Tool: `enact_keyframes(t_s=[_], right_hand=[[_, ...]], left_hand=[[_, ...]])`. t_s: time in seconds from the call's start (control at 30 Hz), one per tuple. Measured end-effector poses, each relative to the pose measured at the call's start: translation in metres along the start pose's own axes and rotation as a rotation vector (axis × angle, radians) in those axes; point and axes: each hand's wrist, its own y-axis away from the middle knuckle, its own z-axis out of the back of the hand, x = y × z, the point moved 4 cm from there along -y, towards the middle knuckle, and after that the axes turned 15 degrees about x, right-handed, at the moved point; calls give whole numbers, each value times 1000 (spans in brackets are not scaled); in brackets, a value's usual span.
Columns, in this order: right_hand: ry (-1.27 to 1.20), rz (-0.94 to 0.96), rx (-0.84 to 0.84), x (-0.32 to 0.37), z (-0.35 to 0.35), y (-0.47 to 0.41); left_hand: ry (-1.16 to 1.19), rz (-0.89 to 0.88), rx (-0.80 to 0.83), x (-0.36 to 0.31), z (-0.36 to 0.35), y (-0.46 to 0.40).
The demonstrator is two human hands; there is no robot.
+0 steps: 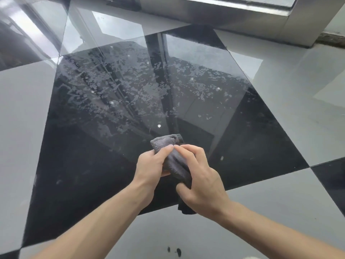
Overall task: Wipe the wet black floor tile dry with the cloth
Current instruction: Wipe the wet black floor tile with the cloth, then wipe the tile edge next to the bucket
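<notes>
both hands, left hand (151, 165) & right hand (200, 181), fingers clamped on grey cloth (174, 157), bunched lengthwise pointing away over wet black tile (115, 94)

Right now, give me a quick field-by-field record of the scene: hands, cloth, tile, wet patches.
left hand: gripping the cloth from the left
right hand: gripping the cloth from the right, fingers over it
cloth: grey, bunched, held in both hands above the near part of the tile; whether it touches the tile cannot be told
black tile: glossy, near part mostly free of droplets
water droplets: spread across the far half
light tiles: border the black tile
</notes>
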Motion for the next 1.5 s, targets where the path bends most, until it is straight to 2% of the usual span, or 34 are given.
enact_keyframes(t_s=[0.1, 0.2, 0.23, 0.3, 0.33, 0.4, 0.5, 0.57, 0.67, 0.77, 0.97, 1.2, 1.5], right_hand=[[-151, 19, 44, 10, -7, 0], [-584, -126, -28, 10, -7, -9], [-696, -196, -10, 8, -6, -16], [-831, -291, 147, 6, -6, -31], [-861, -301, 223, 7, -3, -37], [-870, -278, 267, 7, 4, -43], [-889, -233, 208, 5, 16, -43], [-898, -204, 155, 3, 25, -41], [-931, -189, 19, -4, 44, -35], [-979, -201, -110, -15, 68, -23], [-1007, -238, -482, -53, 117, 35], [-966, -374, -912, -96, 157, 147], [-948, -550, -1471, -147, 161, 315]], left_hand=[[28, -52, -126, -5, 16, 10], [28, -100, -148, -14, 31, 17], [20, -115, -136, -18, 35, 19], [1, -142, -108, -24, 41, 22], [-12, -153, -97, -26, 41, 23], [-32, -168, -88, -29, 40, 24], [-39, -173, -66, -31, 35, 21], [-44, -133, 3, -32, 29, 16], [-69, -18, 202, -24, 13, 9], [-237, 13, 386, -15, -10, 6], [-291, 12, 542, -28, -71, -19], [-486, 73, 917, -37, -192, -47], [-546, 126, 1116, 22, -367, -17]])
